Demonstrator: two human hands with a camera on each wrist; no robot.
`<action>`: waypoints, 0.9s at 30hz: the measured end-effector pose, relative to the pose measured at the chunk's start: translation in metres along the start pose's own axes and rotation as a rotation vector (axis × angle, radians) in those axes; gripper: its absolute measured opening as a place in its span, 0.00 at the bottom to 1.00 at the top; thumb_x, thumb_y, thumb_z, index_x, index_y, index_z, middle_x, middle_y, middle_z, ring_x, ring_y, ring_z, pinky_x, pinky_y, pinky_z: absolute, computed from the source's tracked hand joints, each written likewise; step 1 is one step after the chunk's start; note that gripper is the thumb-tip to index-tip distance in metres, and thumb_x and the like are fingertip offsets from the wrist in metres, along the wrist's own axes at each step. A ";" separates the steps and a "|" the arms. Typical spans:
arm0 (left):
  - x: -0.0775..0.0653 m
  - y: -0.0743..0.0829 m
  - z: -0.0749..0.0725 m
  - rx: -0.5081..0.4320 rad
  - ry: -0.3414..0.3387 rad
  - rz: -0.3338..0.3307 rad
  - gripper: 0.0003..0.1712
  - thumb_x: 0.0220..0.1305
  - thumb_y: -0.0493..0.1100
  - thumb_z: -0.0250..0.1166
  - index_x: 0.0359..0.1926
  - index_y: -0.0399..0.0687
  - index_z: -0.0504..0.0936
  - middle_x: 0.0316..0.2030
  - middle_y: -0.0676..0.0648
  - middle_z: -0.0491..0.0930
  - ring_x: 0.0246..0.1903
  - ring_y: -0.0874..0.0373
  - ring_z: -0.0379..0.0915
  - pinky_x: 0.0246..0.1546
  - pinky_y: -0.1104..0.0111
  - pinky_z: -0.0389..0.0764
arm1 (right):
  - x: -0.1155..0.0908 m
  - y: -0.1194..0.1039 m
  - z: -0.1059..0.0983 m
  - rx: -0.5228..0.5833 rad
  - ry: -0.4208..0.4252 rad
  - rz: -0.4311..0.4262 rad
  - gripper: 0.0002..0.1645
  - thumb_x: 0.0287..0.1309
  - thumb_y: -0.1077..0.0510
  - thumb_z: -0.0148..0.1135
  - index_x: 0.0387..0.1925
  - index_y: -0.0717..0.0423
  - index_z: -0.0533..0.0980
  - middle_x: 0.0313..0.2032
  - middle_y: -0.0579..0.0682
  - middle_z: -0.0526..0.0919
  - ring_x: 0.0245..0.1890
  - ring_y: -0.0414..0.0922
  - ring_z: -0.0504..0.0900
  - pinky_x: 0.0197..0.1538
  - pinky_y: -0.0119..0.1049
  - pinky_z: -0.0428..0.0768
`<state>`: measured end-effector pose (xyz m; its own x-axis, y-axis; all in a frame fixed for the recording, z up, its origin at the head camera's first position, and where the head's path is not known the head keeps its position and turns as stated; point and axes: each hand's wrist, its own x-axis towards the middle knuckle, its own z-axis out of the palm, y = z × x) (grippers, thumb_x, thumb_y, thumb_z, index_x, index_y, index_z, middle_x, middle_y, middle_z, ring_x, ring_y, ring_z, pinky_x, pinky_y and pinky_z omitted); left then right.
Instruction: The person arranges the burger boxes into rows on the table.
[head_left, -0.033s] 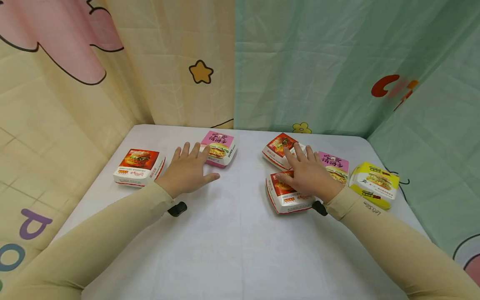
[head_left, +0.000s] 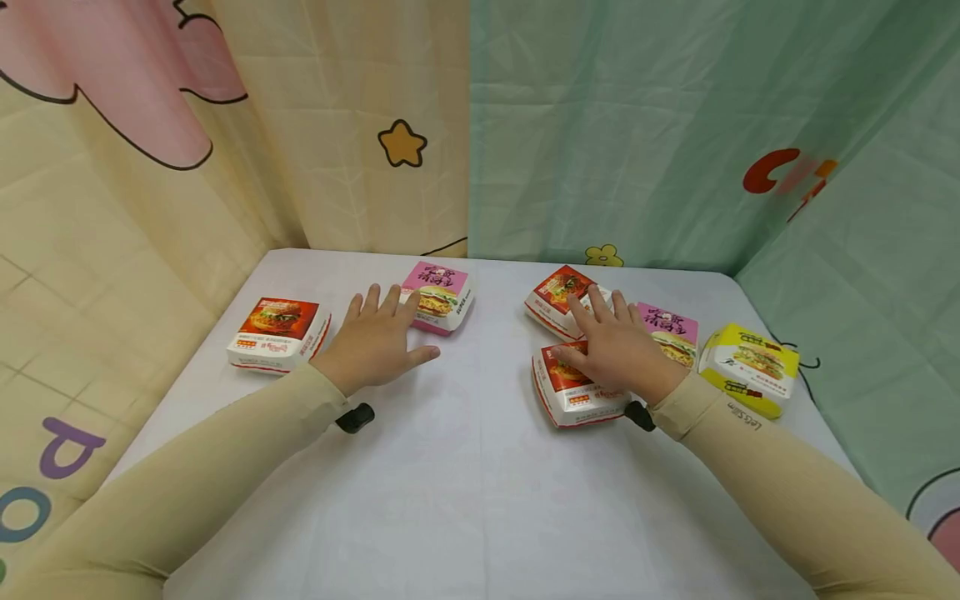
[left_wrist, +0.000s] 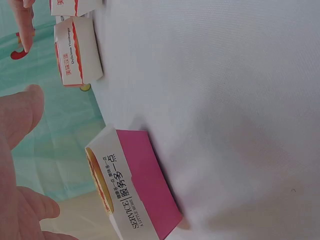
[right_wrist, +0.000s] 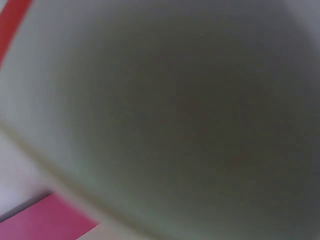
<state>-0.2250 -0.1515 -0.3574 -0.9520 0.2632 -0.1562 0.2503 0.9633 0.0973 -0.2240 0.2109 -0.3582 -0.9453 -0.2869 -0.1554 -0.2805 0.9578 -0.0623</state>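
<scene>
My left hand (head_left: 375, 343), fingers spread and palm down, hovers between a red-and-white burger box (head_left: 277, 333) and a pink-and-white burger box (head_left: 444, 302). In the left wrist view the thumb (left_wrist: 22, 117) stands apart from that pink box (left_wrist: 145, 175). Over the right-hand group, my right hand (head_left: 618, 346) is likewise spread, covering parts of two red burger boxes, one behind (head_left: 555, 300) and one in front (head_left: 581, 406), and a second pink box (head_left: 671, 333). Whether it touches them I cannot tell. A blurred white surface (right_wrist: 175, 110) fills most of the right wrist view.
A yellow burger box (head_left: 750, 367) stands at the right, near the edge of the white-covered table (head_left: 465, 500). Printed curtains (head_left: 337, 125) enclose the back and sides. Dark cords (head_left: 806, 364) show beyond the right table edge.
</scene>
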 end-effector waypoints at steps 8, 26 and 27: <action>-0.002 -0.002 -0.002 -0.011 -0.001 -0.004 0.61 0.67 0.77 0.58 0.86 0.50 0.46 0.84 0.34 0.42 0.82 0.28 0.30 0.80 0.34 0.35 | 0.001 -0.002 -0.001 0.013 0.019 -0.005 0.62 0.68 0.20 0.49 0.86 0.48 0.39 0.85 0.64 0.35 0.82 0.74 0.36 0.80 0.72 0.42; -0.001 -0.012 0.000 -0.006 0.009 -0.019 0.61 0.68 0.77 0.57 0.86 0.47 0.46 0.84 0.33 0.42 0.82 0.27 0.31 0.80 0.34 0.36 | 0.001 -0.039 -0.010 0.128 0.044 -0.038 0.61 0.69 0.23 0.53 0.86 0.45 0.39 0.85 0.61 0.34 0.83 0.71 0.34 0.81 0.69 0.43; 0.000 -0.013 0.000 -0.006 0.014 -0.020 0.61 0.68 0.77 0.57 0.86 0.47 0.46 0.84 0.33 0.43 0.82 0.28 0.31 0.80 0.34 0.36 | 0.000 -0.042 -0.011 0.135 0.048 -0.045 0.61 0.69 0.23 0.53 0.86 0.46 0.39 0.85 0.61 0.34 0.83 0.71 0.35 0.81 0.69 0.44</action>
<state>-0.2279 -0.1645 -0.3585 -0.9592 0.2430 -0.1442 0.2301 0.9679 0.1006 -0.2145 0.1706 -0.3444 -0.9401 -0.3253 -0.1021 -0.3009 0.9323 -0.2007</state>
